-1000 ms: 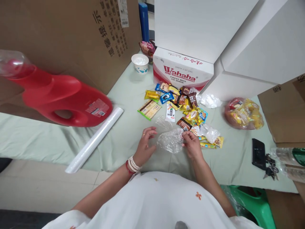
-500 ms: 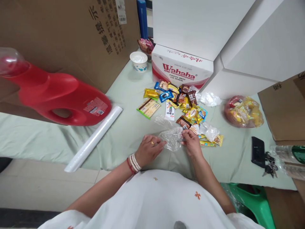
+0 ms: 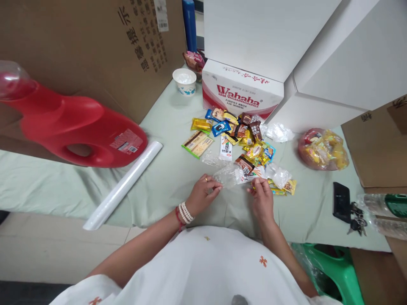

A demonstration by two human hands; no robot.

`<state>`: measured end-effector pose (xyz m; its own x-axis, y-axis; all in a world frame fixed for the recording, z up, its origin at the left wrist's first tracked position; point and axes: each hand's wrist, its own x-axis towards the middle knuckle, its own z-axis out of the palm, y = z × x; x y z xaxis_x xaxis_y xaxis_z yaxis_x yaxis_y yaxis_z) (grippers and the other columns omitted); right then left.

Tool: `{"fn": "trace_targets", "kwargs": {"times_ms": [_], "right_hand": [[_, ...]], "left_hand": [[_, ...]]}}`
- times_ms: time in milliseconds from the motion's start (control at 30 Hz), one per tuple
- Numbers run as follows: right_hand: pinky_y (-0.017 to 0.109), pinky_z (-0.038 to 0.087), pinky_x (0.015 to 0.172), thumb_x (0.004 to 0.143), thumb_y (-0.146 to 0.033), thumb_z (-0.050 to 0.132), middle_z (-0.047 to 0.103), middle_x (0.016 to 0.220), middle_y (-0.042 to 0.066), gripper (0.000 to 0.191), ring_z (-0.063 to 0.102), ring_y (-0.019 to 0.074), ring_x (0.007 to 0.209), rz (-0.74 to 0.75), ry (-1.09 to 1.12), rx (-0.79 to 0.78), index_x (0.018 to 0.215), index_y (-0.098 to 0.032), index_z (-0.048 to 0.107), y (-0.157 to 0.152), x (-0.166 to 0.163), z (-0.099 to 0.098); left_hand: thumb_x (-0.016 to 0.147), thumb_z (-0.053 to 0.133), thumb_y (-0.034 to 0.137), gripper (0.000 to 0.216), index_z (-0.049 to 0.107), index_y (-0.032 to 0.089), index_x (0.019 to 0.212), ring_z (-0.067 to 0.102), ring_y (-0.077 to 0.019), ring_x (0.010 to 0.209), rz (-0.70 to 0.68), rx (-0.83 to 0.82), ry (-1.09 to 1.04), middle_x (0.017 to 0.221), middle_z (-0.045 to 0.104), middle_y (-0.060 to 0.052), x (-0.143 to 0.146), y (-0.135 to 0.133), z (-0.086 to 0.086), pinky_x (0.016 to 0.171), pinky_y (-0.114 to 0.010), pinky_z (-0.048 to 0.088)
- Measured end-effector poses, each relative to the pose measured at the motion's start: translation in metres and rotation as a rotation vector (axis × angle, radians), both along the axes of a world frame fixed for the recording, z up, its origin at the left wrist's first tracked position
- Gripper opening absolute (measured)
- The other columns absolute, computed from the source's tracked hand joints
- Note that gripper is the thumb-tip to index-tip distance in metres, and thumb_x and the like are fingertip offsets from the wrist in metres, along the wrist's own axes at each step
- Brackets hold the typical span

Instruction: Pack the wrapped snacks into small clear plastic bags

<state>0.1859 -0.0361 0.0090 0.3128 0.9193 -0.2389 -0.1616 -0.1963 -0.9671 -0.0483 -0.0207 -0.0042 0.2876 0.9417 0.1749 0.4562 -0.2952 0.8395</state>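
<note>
My left hand [image 3: 203,192], with a ring and a beaded bracelet, pinches the near left edge of a crumpled clear plastic bag [image 3: 226,175]. My right hand [image 3: 262,198] is to the right of the bag, its fingers loosely bent and the thumb a little apart from the index finger. Nothing shows between them. Just beyond its fingertips lies a white snack packet [image 3: 246,175]. A brown-wrapped snack [image 3: 244,163] rests against that packet. Farther back is a pile of wrapped snacks, with a blue packet [image 3: 221,127] and a green-edged cracker packet [image 3: 197,144] on its left.
A red detergent bottle [image 3: 92,131] and a white plastic roll [image 3: 125,184] are at left. A paper cup [image 3: 185,82] and a Wahaha box [image 3: 243,91] stand at the back. On the right are a bowl of wrapped snacks [image 3: 323,150], a phone [image 3: 341,202] and keys [image 3: 358,222].
My right hand has let go of the clear bag and moved slightly right, uncovering more of the white packet. My left hand still pinches the bag, which has shifted a little up and left.
</note>
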Motion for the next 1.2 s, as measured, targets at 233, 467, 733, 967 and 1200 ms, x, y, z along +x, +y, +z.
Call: {"fn": "trace_targets", "kwargs": {"times_ms": [233, 467, 733, 967, 1200], "right_hand": [[0.025, 0.046, 0.051, 0.078, -0.055, 0.081, 0.063, 0.081, 0.001, 0.036, 0.053, 0.0158, 0.068, 0.399, -0.023, -0.140, 0.088, -0.022, 0.071, -0.020, -0.019, -0.005], [0.024, 0.044, 0.051, 0.073, -0.052, 0.083, 0.060, 0.075, 0.000, 0.034, 0.048, 0.0144, 0.065, 0.357, 0.015, -0.136, 0.081, -0.022, 0.070, -0.004, -0.023, -0.007], [0.025, 0.044, 0.058, 0.078, -0.043, 0.077, 0.057, 0.071, -0.003, 0.024, 0.049, 0.0122, 0.060, 0.386, -0.044, -0.132, 0.075, -0.022, 0.064, -0.007, 0.003, -0.007], [0.039, 0.052, 0.095, 0.077, -0.049, 0.083, 0.071, 0.124, 0.008, 0.053, 0.064, 0.0255, 0.113, 0.635, -0.207, -0.083, 0.124, -0.026, 0.071, -0.001, 0.029, 0.017], [0.029, 0.045, 0.067, 0.081, -0.043, 0.072, 0.066, 0.072, -0.001, 0.020, 0.057, 0.0181, 0.069, 0.610, -0.328, -0.077, 0.081, -0.023, 0.070, 0.020, -0.012, 0.006]], "left_hand": [[0.092, 0.067, 0.030, 0.016, 0.078, 0.023, 0.082, 0.058, -0.0205, 0.080, 0.002, -0.038, -0.002, 0.076, 0.069, -0.003, 0.014, 0.001, 0.003, 0.081, -0.036, 0.046], [0.085, 0.069, 0.034, 0.017, 0.074, 0.021, 0.076, 0.054, -0.0172, 0.074, 0.142, -0.313, -0.264, 0.071, 0.063, 0.000, 0.021, 0.004, 0.012, 0.075, -0.032, 0.043], [0.076, 0.070, 0.043, 0.025, 0.060, 0.020, 0.079, 0.053, -0.0123, 0.069, 0.415, -0.607, -0.700, 0.074, 0.058, 0.003, -0.003, 0.006, 0.011, 0.067, -0.027, 0.046], [0.080, 0.074, 0.043, 0.027, 0.062, 0.020, 0.078, 0.068, -0.0239, 0.103, 0.293, -0.522, -0.676, 0.092, 0.070, -0.005, -0.010, -0.009, 0.011, 0.088, -0.037, 0.055], [0.088, 0.059, 0.046, 0.026, 0.060, 0.021, 0.093, 0.070, -0.0272, 0.106, 0.253, -0.530, -0.546, 0.115, 0.072, -0.011, -0.011, -0.017, 0.013, 0.089, -0.042, 0.055]]}}
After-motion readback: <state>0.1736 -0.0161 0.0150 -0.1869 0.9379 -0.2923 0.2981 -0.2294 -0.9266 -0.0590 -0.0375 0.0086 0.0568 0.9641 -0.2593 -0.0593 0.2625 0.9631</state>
